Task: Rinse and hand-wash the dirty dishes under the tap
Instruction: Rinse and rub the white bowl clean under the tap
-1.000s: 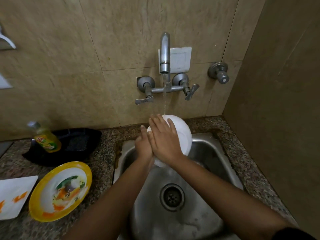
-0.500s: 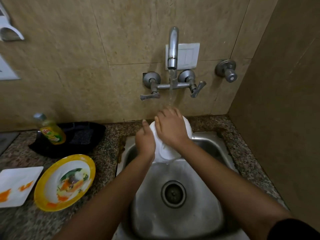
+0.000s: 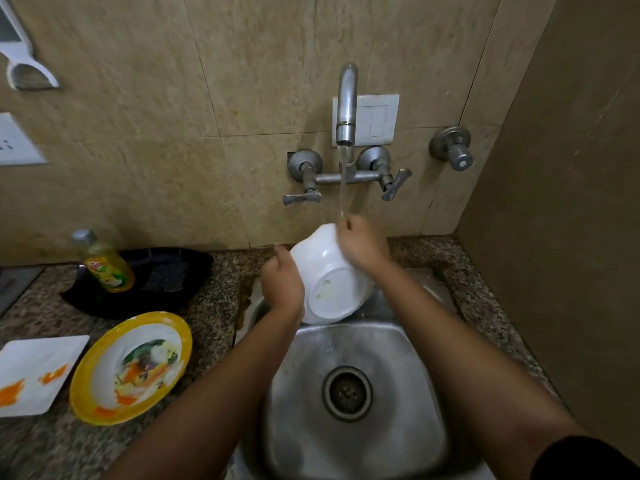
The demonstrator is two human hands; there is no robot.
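Bowl [image 3: 332, 282]: white, tilted base outward, held over the sink [image 3: 408, 393] rear, below the tap [image 3: 346, 102].
Left hand [image 3: 282, 285]: fingers closed on the bowl's left rim.
Right hand [image 3: 362, 242]: fingers curled over the upper rim, under the running water [image 3: 343, 188].
Bench [image 3: 214, 289]: soiled yellow-rimmed plate [image 3: 130, 367] left of sink.

Single head view, worn on the person, looking forward and steeply down over the sink [image 3: 429, 403]. Close range: both forearms enter from the bottom edge. Tap [image 3: 347, 102] on the wall sits above the sink, counter [image 3: 214, 292] stretches left of it. Wide-angle bend at edges.
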